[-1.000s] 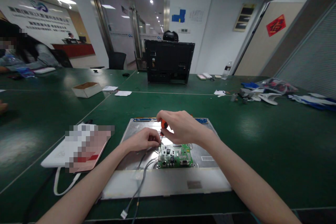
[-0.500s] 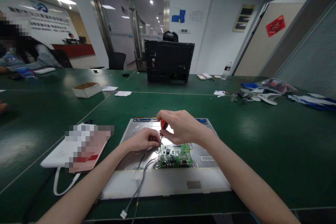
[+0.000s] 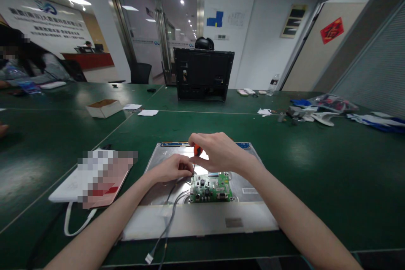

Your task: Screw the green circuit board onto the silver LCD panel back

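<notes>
My right hand point(image 3: 217, 152) is closed around the orange and black handle of a screwdriver point(image 3: 198, 150). Its thin shaft points down at the upper left corner of a green circuit board point(image 3: 211, 187). Close beside the tip, my left hand point(image 3: 175, 168) has its fingers pinched together; what they hold, if anything, is hidden. The board lies on the metal back of a flat display panel point(image 3: 249, 209), which has a blue strip along its far edge. Grey cables point(image 3: 172, 219) run from the board's left side to a white plug point(image 3: 149, 257) near the table's front edge.
On the left of the green table point(image 3: 316, 194) lie a white device with a white cable point(image 3: 68, 221) and a pink notebook point(image 3: 109, 194). Farther back are an open box point(image 3: 104, 109), a black monitor housing point(image 3: 205, 75), a bottle point(image 3: 272, 85) and bagged parts point(image 3: 332, 103). A person point(image 3: 34, 61) sits far left.
My right hand's fingers and the screwdriver handle have turned slightly, with the tip at the same corner of the board. My left hand has stayed in place.
</notes>
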A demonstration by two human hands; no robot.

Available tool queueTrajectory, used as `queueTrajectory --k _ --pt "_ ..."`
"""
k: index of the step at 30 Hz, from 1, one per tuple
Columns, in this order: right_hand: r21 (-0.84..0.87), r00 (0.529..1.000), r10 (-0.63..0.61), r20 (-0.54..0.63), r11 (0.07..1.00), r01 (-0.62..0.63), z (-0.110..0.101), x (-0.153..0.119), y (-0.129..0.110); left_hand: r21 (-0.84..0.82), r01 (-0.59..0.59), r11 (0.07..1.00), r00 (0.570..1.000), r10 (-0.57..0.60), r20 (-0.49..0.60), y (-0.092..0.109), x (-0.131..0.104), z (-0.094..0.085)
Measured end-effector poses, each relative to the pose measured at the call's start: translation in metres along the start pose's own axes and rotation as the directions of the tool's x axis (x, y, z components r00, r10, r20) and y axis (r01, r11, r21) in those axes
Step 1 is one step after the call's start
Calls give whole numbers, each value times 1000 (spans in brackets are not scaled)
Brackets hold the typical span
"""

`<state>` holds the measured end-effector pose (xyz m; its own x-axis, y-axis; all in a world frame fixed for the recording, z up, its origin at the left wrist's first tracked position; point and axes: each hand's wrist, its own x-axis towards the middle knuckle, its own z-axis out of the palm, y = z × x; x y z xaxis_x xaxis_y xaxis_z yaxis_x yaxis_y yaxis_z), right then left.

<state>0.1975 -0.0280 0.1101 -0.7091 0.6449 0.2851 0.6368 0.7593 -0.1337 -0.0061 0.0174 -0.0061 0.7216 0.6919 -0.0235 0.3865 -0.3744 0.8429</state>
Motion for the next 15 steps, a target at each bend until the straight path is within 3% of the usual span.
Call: queueTrajectory --k 6,15 --pt "41 1000 11 24 999 -12 -2 -2 -1 -34 -1 999 1000 2 12 -2 1 1" --pt "-38 1000 25 8 999 -25 3 1 2 -34 16 999 1000 -16 23 2 0 0"
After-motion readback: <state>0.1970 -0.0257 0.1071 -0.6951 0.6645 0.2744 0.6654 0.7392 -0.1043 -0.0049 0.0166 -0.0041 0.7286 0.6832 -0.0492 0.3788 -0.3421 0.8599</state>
